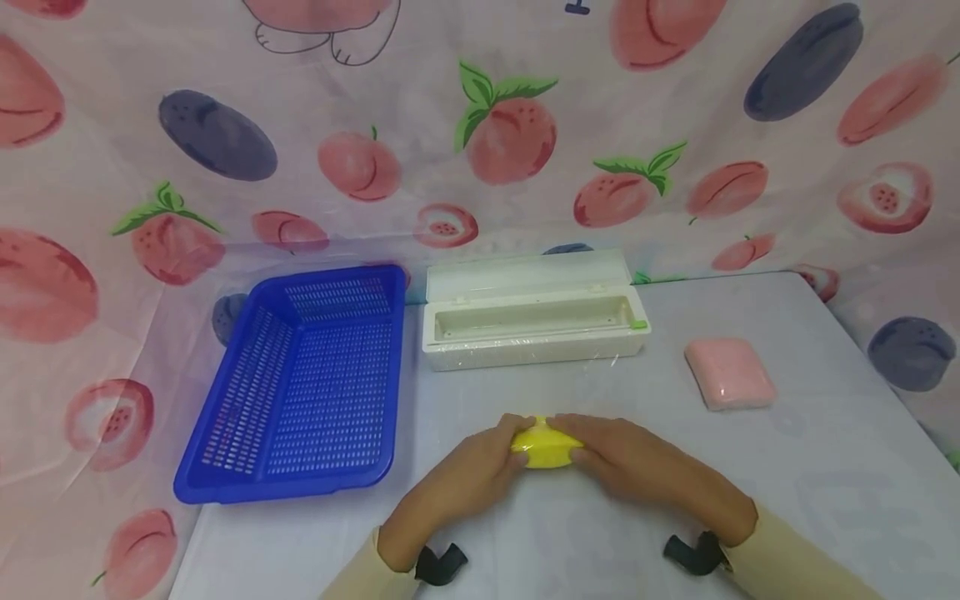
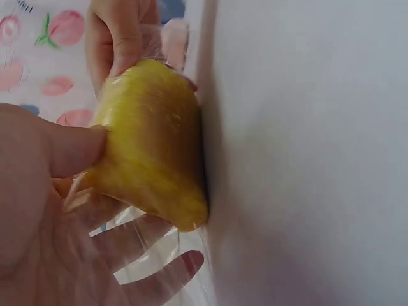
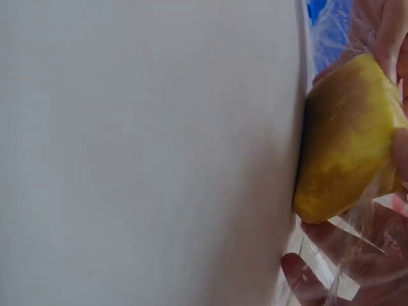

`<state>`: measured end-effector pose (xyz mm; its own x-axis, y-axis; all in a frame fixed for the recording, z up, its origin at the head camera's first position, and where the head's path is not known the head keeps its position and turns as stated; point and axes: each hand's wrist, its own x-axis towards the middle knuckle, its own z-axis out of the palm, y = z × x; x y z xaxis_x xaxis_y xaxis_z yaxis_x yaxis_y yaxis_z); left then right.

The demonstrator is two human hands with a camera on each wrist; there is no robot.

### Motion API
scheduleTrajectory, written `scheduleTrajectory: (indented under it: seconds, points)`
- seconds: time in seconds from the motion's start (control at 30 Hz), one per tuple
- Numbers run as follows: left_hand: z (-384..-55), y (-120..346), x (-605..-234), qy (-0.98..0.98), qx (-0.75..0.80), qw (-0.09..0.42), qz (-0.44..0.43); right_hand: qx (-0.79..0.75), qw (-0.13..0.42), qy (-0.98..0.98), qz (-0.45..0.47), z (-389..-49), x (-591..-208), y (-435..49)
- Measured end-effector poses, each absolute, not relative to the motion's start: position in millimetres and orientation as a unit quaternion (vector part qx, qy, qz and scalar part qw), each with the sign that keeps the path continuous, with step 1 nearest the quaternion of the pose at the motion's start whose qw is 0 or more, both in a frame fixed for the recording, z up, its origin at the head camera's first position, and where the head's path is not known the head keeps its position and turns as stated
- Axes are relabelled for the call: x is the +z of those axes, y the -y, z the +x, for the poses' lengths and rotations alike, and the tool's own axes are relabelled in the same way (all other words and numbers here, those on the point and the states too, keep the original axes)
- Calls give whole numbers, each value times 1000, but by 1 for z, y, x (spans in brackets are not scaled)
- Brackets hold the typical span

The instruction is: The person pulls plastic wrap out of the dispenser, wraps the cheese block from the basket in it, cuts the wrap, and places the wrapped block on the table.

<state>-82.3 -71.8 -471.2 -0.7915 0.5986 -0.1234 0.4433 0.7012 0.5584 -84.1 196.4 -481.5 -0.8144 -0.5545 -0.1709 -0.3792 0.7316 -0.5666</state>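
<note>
A soft-looking yellow block (image 1: 548, 448) in clear plastic film rests on the table between both hands. My left hand (image 1: 483, 467) grips its left end; in the left wrist view the thumb (image 2: 80, 148) presses on the block and the fingers spread behind loose film (image 2: 185, 255). From the other side my right hand (image 1: 637, 458) grips the right end, its thumb near the front edge. Film also hangs over the right fingers (image 3: 312, 277) in the right wrist view. The block's far underside is hidden.
Behind the hands stands a long white film dispenser box (image 1: 536, 350), its lid (image 1: 528, 277) raised and a green slider (image 1: 638, 325) at its right end. A blue plastic basket (image 1: 393, 375) is at the left. On the right lies a pink film-wrapped block (image 1: 731, 375). Fruit-printed cloth backs the table.
</note>
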Motion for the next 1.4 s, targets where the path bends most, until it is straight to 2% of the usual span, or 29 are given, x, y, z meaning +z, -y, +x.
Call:
scheduleTrajectory:
  seconds: [0.1,0.17,0.4,0.67,0.87,1.03,1.2,1.4]
  points:
    - [-91,71,-468,-903,296,159,267,-293,179,-912,-225,-92,-481,-196]
    - [-96,70,-467,-900,312,148,266,-301,165,-913,-221,-98,-481,-195]
    - [-113,66,-469,-919,283,43,271,-311,85,-924,-207,-110,-479,-187]
    - [-127,59,-470,-937,276,2,214,-326,5,-927,-187,-127,-480,-179]
    - [-131,50,-472,-962,149,-87,212,-306,-45,-937,-164,-135,-479,-173]
    - [-124,46,-469,-955,34,-145,255,-240,-103,-947,-187,-135,-475,-170]
    - [-118,43,-470,-950,-1,-131,283,-180,-140,-945,-237,-132,-473,-167]
    - [-119,43,-475,-958,4,-81,274,-147,-132,-950,-242,-132,-476,-165]
